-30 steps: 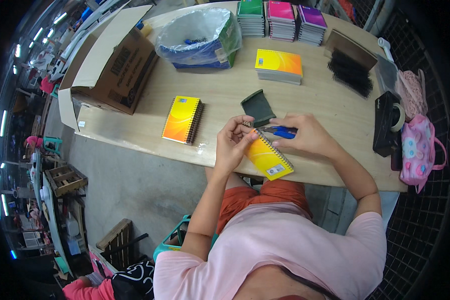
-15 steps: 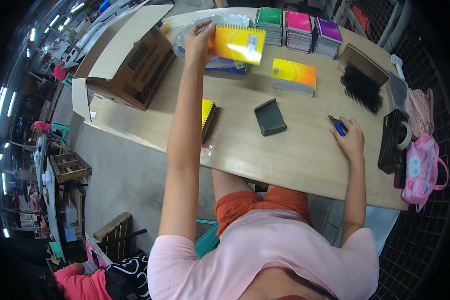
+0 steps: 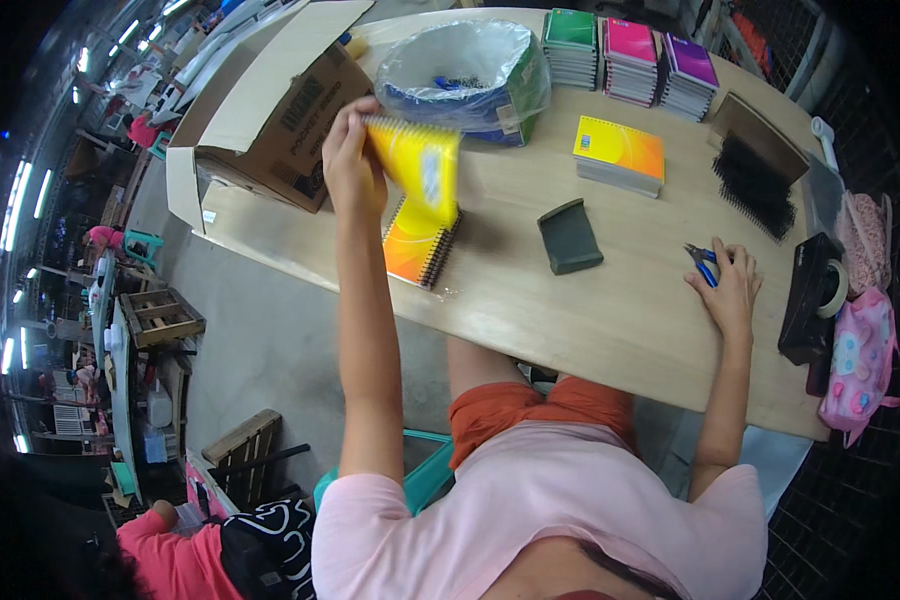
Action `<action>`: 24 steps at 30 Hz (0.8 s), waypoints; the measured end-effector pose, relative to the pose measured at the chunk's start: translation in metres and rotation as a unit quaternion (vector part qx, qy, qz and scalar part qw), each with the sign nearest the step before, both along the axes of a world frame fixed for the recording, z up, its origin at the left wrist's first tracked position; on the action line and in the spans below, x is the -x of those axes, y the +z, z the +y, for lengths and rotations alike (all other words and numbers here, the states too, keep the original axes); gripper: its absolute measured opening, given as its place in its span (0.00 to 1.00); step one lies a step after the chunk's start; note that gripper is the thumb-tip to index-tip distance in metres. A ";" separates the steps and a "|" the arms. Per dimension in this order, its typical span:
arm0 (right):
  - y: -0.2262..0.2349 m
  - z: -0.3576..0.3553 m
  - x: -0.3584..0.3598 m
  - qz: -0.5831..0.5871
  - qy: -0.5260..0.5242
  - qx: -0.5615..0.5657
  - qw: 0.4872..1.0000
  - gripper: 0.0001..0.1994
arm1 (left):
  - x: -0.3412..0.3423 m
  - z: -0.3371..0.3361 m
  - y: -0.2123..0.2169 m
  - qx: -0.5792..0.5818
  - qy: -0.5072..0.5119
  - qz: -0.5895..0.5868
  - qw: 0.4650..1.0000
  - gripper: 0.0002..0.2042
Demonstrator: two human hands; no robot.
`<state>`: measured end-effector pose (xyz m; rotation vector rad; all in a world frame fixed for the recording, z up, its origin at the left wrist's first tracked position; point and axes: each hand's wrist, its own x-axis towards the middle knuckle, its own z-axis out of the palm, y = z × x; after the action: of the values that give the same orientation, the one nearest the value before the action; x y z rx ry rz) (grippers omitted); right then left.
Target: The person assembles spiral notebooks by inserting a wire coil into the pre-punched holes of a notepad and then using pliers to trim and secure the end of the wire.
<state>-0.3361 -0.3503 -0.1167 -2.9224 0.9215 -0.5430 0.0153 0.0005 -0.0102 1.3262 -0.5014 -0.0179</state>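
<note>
My left hand (image 3: 355, 160) grips a yellow spiral notebook (image 3: 417, 160) by its corner, the notebook hanging tilted and blurred. Right below it, a small stack of yellow and orange spiral notebooks (image 3: 410, 255) lies near the table's front edge, partly covered by the held one. On the right, my right hand (image 3: 732, 285) rests on the tabletop, closed around a pair of small pliers (image 3: 705, 268) with blue handles and dark jaws. Between the hands sits a dark green angled holder (image 3: 570, 237). Behind it is a stack of yellow-orange pads (image 3: 618, 155).
A plastic-lined box (image 3: 515, 100) stands at the back, beside a brown carton (image 3: 300, 130). Green (image 3: 570, 50), pink (image 3: 631, 62) and purple (image 3: 688, 75) notebook stacks line the far edge. Black wire bindings (image 3: 755, 190), a tape dispenser (image 3: 808, 300) and a pink pouch (image 3: 863, 355) are rightward.
My left hand has brought the notebook from over the plastic-lined box down toward the small stack near the front, uncovering the box. My right hand stays on the table with the pliers.
</note>
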 end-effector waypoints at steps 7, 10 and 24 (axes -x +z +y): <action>0.004 0.116 -0.035 -0.191 0.280 -0.764 0.548 0.39 | 0.150 -0.052 -0.044 0.414 -0.210 0.088 0.881 0.10; 0.027 0.169 -0.048 -0.175 0.263 -0.830 0.460 0.34 | 0.191 -0.077 -0.053 0.316 -0.210 0.083 0.921 0.14; 0.037 0.133 -0.043 -0.253 0.224 -0.654 0.677 0.35 | 0.063 0.071 -0.077 -0.257 0.177 -0.008 0.950 0.15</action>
<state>-0.2935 -0.2168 -0.0796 -1.4214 0.2211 -0.3479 -0.0473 0.0713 -0.0870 1.9157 -0.2702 0.1707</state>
